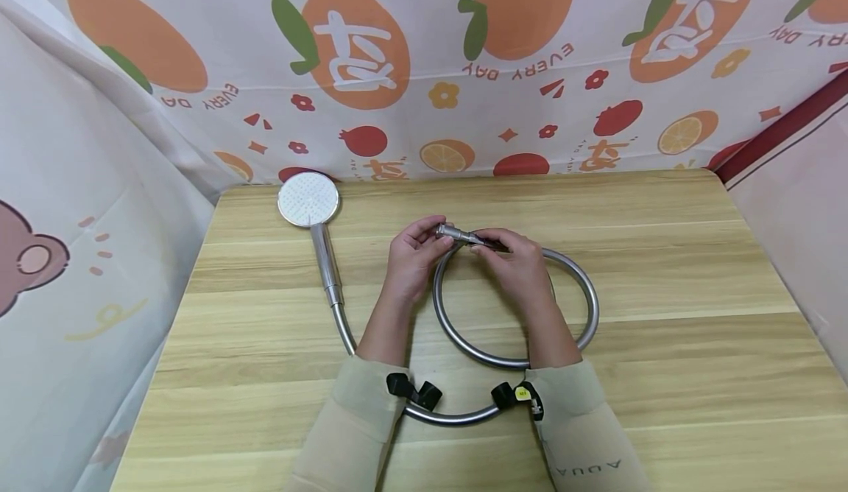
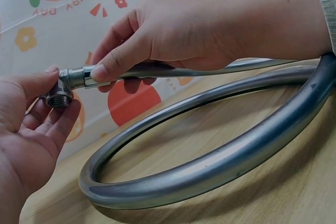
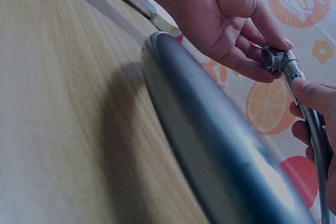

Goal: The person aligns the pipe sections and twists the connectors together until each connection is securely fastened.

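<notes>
Dim wrist views, glare-streaked hose (image 3: 210, 135)

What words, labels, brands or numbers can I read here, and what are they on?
"EVERY DAY": upside down, repeated on the fruit-patterned cloth.
White characters on its printed oranges: too stylised to read surely.
Small orange characters below: too small.
Dark letters on the right sleeve: unclear.
Yellow tag near that sleeve's end: too small.
</notes>
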Demonstrator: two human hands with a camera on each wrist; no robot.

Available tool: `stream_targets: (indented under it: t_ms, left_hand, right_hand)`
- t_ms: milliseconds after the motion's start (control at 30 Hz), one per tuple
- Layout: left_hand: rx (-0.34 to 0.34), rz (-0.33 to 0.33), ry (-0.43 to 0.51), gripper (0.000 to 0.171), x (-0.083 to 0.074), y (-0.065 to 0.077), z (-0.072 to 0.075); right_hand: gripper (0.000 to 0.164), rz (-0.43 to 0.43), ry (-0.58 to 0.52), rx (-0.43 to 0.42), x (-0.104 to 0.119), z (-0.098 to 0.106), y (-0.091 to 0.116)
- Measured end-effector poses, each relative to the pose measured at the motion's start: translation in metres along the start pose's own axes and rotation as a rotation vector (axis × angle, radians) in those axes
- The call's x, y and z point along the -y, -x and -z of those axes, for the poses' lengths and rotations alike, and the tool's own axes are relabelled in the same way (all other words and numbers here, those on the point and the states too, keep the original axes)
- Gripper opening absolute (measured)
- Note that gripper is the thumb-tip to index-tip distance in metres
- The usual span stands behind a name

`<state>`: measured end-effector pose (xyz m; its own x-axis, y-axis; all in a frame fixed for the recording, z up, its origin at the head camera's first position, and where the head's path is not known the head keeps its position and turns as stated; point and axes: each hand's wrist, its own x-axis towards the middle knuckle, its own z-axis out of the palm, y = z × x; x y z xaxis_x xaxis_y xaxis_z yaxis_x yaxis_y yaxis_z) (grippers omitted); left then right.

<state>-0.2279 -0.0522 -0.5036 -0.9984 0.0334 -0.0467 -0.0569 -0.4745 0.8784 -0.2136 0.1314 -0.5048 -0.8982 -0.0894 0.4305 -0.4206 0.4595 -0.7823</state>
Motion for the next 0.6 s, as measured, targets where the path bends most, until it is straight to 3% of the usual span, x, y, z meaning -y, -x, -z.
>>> stream_targets:
  t_ms: [600]
  left_hand:
    - [0.017, 0.030, 0.000, 0.034, -0.0019, 0.0007, 0.0000]
  right_hand:
    - [0.024, -0.074, 0.009, 0.074, 0.0020, 0.0027, -0.0012]
